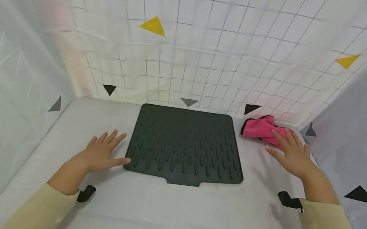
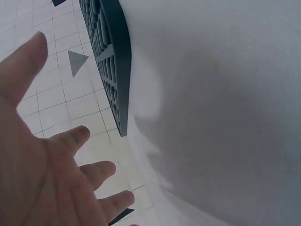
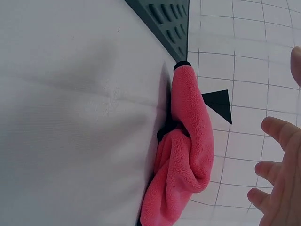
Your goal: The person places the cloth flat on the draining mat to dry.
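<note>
In the head view, the mat (image 1: 183, 145), dark and ribbed, is laid flat in the middle of the table (image 1: 145, 205), its narrow tab turned toward the person. The cloth (image 1: 258, 128), pink with black edging, is set crumpled just beside the mat's far right corner, a slim gap being left between the two. The left hand (image 1: 97, 155) is held palm down at the mat's near left corner, its fingers (image 1: 111, 137) spread wide; in this view the corner is overlapped by the thumb. The right hand (image 1: 293, 154) is held over the right part of the cloth, its fingers also spread wide. The forearms are covered by pale yellow sleeves (image 1: 42, 204), and a black fitting (image 1: 87, 193) is seen at each cuff. The table is backed by a white sheet (image 1: 190, 62) marked with a grid, yellow triangles (image 1: 154, 27) and dark triangles (image 1: 109, 89).

In the left wrist view, the mat's edge is seen in profile on the table. The left hand is shown apart from it, the fingers fanned out, and a shadow is cast across the table.

In the right wrist view, the cloth is seen bunched in folds, one black-edged end being pointed at the mat's corner. The right hand is shown apart from the cloth, its fingers spread and only partly in frame.
</note>
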`<state>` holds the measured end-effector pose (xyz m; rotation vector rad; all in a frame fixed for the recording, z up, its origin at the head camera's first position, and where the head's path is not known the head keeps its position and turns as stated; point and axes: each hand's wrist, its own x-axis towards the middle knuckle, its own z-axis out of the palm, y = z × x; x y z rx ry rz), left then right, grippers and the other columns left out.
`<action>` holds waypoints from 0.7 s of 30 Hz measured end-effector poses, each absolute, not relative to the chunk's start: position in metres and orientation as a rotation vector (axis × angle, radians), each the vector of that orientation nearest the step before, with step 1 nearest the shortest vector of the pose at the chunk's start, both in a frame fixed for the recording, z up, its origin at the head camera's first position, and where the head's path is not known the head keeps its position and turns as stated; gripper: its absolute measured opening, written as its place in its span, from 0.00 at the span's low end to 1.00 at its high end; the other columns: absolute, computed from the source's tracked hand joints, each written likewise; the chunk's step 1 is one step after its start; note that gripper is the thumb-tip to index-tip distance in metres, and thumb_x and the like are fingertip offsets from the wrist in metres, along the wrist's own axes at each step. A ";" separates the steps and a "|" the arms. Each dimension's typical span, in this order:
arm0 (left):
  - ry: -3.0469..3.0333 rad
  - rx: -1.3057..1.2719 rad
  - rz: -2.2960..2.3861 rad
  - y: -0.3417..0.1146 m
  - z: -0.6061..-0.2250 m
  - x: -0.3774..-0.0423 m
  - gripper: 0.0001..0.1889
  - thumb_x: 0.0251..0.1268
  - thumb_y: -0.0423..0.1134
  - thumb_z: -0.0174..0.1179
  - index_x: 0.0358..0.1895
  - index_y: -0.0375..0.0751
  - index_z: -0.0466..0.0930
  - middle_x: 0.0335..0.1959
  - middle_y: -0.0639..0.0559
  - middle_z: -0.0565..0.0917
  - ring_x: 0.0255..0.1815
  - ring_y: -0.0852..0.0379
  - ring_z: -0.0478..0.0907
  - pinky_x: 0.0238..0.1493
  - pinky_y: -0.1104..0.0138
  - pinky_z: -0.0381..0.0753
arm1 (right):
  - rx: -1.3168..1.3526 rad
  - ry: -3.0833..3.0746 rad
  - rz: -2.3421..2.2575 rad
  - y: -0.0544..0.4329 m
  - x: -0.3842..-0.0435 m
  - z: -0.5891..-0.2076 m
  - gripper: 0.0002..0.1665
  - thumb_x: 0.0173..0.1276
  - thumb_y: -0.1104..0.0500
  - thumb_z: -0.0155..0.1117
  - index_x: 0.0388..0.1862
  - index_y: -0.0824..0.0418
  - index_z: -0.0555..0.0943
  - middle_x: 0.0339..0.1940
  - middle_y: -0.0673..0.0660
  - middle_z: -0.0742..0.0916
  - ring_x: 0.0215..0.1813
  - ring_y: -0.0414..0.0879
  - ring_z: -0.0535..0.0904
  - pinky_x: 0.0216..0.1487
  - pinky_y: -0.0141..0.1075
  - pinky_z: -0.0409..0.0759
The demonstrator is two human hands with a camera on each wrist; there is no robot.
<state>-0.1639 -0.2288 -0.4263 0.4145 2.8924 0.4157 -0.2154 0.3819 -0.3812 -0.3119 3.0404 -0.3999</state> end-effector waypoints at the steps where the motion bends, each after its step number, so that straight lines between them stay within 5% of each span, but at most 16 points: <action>1: 2.887 0.421 0.422 -0.228 -0.426 -0.164 0.53 0.63 0.74 0.53 0.81 0.43 0.50 0.79 0.30 0.49 0.76 0.22 0.44 0.68 0.28 0.41 | -0.311 3.036 -0.410 0.381 -0.217 -0.381 0.48 0.76 0.34 0.48 0.83 0.57 0.46 0.80 0.74 0.44 0.79 0.73 0.32 0.63 0.79 0.31; 21: 2.765 0.415 0.427 -0.219 -0.435 -0.174 0.56 0.57 0.72 0.61 0.80 0.40 0.51 0.78 0.28 0.50 0.76 0.22 0.44 0.67 0.27 0.46 | -0.302 3.020 -0.676 0.383 -0.254 -0.385 0.45 0.78 0.39 0.49 0.80 0.66 0.53 0.76 0.81 0.53 0.75 0.79 0.45 0.66 0.76 0.47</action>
